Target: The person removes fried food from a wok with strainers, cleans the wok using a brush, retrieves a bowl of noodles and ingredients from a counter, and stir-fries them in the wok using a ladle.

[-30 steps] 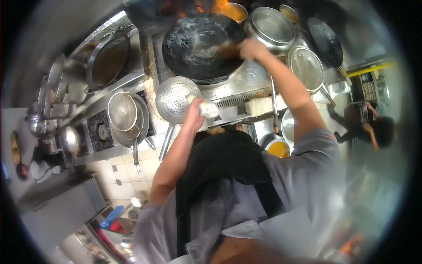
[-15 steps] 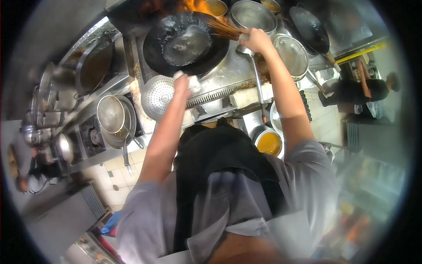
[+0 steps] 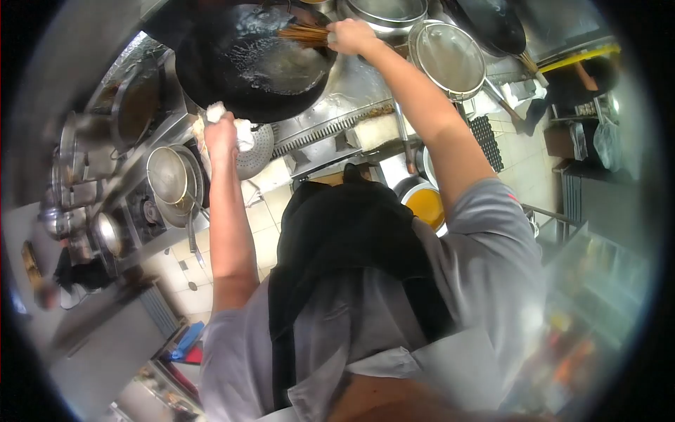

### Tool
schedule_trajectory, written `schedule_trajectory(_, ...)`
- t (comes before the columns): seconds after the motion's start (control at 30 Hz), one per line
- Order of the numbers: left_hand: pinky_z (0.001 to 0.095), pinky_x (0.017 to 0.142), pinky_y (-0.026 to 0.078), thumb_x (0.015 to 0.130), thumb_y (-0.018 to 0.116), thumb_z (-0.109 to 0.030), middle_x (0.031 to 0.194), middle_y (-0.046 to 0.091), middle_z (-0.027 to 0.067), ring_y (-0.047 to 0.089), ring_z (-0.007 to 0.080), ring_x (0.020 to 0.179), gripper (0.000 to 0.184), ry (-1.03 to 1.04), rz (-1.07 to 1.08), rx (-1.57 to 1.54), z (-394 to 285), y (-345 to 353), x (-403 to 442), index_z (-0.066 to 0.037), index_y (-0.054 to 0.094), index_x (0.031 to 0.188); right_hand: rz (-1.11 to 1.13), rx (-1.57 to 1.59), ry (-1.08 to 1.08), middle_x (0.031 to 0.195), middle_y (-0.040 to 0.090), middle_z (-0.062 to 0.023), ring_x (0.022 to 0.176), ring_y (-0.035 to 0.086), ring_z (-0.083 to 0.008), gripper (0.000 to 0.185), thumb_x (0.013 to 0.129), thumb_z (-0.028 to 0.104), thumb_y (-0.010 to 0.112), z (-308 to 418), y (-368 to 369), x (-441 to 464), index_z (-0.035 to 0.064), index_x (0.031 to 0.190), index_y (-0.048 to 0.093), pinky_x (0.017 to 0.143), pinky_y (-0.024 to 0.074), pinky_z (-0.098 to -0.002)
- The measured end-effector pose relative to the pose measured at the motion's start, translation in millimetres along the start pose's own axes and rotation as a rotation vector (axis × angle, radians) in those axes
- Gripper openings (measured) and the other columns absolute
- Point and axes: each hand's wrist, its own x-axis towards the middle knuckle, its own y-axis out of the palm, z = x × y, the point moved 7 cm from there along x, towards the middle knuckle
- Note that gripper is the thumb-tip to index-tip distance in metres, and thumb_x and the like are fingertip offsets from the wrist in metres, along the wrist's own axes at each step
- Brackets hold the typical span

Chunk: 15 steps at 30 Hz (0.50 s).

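My right hand [image 3: 351, 35] is closed around a bamboo wok brush [image 3: 304, 34], whose bristles reach over the inside of a big black wok [image 3: 295, 102]. Bubbly liquid [image 3: 281, 65] lies in the wok. At the wok's near left rim, my left hand [image 3: 221, 135] is closed on a white cloth [image 3: 243, 135]; the cloth hides whether the fingers grip the rim through it. Partly behind that hand is a round perforated strainer [image 3: 256, 153].
Right of the wok are a mesh strainer [image 3: 450, 60], a metal pot [image 3: 387, 8] and a second wok [image 3: 489, 24]. A ladle handle [image 3: 406, 144] points toward me. Below stands a pot of orange-yellow liquid [image 3: 426, 205]. More strainers [image 3: 167, 174] rest at left. A person's arm [image 3: 585, 76] shows at far right.
The wok has shifted left and toward me, my left hand moving left with it. My right hand and the brush have moved left and up. Flames behind the wok are out of sight now.
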Motion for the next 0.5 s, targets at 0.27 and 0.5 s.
schedule_trajectory(0.27, 0.0477, 0.089, 0.047, 0.075, 0.065, -0.028, 0.096, 0.064, 0.0367, 0.063, 0.0483, 0.096, 0.051, 0.354, -0.136, 0.453, -48, 8, -56, 0.017, 0.059, 0.098, -0.081, 0.172, 0.17, 0.118, 0.066, -0.0156, 0.112, 0.061, -0.031, 0.055, 0.08, 0.039, 0.068, -11, 16, -6, 0.0167, 0.129, 0.061, 0.097, 0.0494, -0.0414)
schedule_trajectory(0.5, 0.0516, 0.082, 0.047, 0.076, 0.067, -0.016, 0.092, 0.062, 0.0336, 0.06, 0.051, 0.089, 0.04, 0.605, -0.157, 0.515, -34, 32, -116, 0.009, 0.048, 0.102, -0.239, 0.742, 0.466, 0.111, 0.069, -0.0196, 0.106, 0.066, -0.0313, 0.056, 0.075, 0.041, 0.074, -12, 42, -35, 0.0128, 0.123, 0.065, 0.093, 0.051, -0.0383)
